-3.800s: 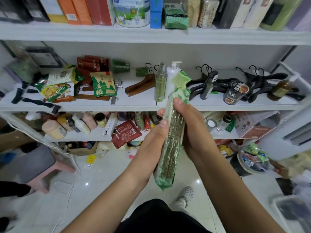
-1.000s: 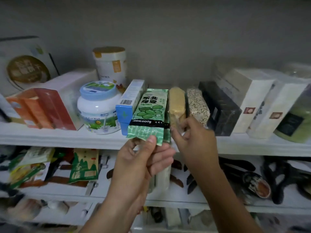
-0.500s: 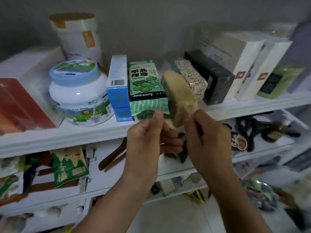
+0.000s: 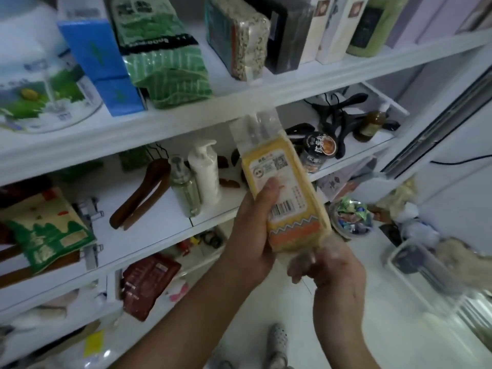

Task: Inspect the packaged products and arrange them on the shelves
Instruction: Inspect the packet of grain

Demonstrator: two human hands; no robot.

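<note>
A yellow vacuum-packed brick of grain (image 4: 285, 182), with a white label, a barcode and an orange zigzag band, is held upright in front of the shelves. My left hand (image 4: 255, 230) grips its left side, thumb across the label. My right hand (image 4: 327, 267) holds its clear bottom seal from below; the hand is blurred. On the top shelf (image 4: 186, 121) stand the green bean pack (image 4: 165, 57), a blue box (image 4: 103, 65) and a mixed-grain brick (image 4: 247, 41), with a gap between the green pack and the grain brick.
A white tub (image 4: 40, 86) stands at the top shelf's left; dark and white boxes (image 4: 306, 30) at its right. The middle shelf holds a pump bottle (image 4: 205, 174), a spray bottle (image 4: 185, 187), wooden hangers (image 4: 141, 195) and a jar (image 4: 318, 150). A clear bin (image 4: 415, 265) sits on the floor.
The green pack went onto the top shelf. My right hand pulled the yellow brick out from beside it, and both hands brought it down, label facing me. The view dropped.
</note>
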